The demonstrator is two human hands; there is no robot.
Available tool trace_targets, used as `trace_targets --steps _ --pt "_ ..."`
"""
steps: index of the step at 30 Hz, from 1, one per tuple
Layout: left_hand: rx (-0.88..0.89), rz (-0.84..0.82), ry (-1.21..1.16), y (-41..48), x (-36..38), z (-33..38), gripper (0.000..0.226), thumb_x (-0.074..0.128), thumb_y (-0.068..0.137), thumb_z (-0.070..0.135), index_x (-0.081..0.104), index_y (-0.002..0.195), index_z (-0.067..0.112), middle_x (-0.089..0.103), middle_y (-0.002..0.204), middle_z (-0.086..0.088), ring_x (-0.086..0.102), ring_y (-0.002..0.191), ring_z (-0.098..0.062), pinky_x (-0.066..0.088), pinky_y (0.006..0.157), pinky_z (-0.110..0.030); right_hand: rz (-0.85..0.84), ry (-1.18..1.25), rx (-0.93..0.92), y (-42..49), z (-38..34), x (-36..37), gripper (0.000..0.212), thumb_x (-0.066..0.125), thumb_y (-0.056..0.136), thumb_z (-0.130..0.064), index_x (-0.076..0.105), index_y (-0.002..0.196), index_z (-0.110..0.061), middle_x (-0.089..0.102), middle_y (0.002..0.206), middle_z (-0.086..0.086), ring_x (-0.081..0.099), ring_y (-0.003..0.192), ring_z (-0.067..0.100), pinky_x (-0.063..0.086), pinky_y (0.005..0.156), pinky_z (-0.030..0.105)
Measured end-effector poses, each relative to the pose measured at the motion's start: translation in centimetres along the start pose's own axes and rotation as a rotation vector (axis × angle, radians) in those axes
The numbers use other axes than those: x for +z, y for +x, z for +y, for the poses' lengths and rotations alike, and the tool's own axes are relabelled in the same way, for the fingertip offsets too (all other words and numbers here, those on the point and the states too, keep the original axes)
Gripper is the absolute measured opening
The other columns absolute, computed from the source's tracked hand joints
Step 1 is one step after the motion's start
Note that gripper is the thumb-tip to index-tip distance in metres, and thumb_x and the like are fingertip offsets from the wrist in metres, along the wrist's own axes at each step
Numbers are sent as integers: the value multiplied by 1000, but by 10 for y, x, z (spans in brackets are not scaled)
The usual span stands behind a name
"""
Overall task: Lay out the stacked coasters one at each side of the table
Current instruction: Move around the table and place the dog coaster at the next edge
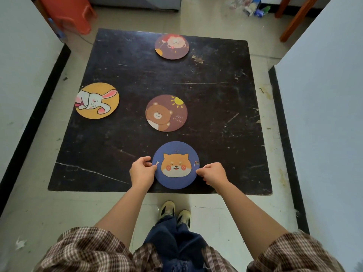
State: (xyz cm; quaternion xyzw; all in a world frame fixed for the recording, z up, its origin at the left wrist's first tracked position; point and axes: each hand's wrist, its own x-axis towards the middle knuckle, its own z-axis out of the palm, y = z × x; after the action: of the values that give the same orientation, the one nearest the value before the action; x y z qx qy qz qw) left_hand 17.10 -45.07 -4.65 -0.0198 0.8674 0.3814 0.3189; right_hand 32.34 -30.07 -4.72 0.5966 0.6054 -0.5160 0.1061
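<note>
The left hand (141, 171) pinches the left rim of the blue dog coaster (176, 165), thumb on top and fingers curled at the edge; the right hand (213, 172) pinches the right rim in the same way, fingers bent, so both hands are closed on this one disc. The coaster lies at the near side of the table (216, 114), close to the front edge; whether it rests fully flat or is slightly lifted cannot be told. Judged by its thin, even outline, it is light and fairly stiff, unlikely to break, and best taken by opposite points of the rim, as a flat disc on a flat top offers no other purchase. A yellow rabbit coaster (97, 101) sits at the left side, slightly overhanging the edge. A lion coaster (171, 46) sits at the far side. A brown bear coaster (166, 113) remains at the centre; the right side holds none, so one placement appears outstanding. The table top is dark, square, scratched and worn, which may give some grip. The floor (196, 18) is pale tile, with an orange plastic stool (70, 14) beyond the far left corner and white panels on both flanks.
</note>
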Motion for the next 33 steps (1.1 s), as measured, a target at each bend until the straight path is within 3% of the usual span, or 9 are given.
trace_targets --steps 4,8,18,22,28,33 --pt "14 16 26 -1 -2 -1 25 70 81 10 67 106 8 70 97 -7 59 82 -16 49 72 -29 -16 -85 -23 -6 1 3 29 69 77 -14 59 51 -8 50 52 7 52 53 16 44 55 31" --pt "36 3 49 0 -6 -5 26 70 81 8 68 107 9 70 96 -5 59 81 -15 47 69 -26 7 -138 -63 -11 1 6 37 68 75 -12 48 44 -10 39 45 5 41 47 17 37 51 30" --pt "129 -40 89 -1 -9 -9 33 71 78 2 66 110 10 64 88 1 58 75 -12 40 55 -15 17 -223 -96 -17 5 14 34 67 78 -14 51 50 -8 38 46 5 40 47 18 36 51 29" --pt "124 -54 114 0 -8 -10 38 71 79 3 63 115 11 62 90 1 59 80 -15 45 62 -21 26 -235 -97 -18 6 16 33 66 80 -15 53 51 -7 42 48 6 44 49 18 38 53 30" --pt "138 -55 149 1 -7 -13 39 71 79 5 61 116 11 66 100 -5 58 82 -15 44 60 -20 42 -231 -92 -19 6 17 41 66 82 -18 50 46 -13 41 46 4 43 44 15 36 47 25" --pt "150 -56 183 2 -6 -13 38 71 79 5 60 115 12 65 101 -5 59 84 -16 47 65 -24 49 -232 -108 -20 7 21 33 64 85 -21 58 55 -8 47 50 6 50 51 19 41 52 28"
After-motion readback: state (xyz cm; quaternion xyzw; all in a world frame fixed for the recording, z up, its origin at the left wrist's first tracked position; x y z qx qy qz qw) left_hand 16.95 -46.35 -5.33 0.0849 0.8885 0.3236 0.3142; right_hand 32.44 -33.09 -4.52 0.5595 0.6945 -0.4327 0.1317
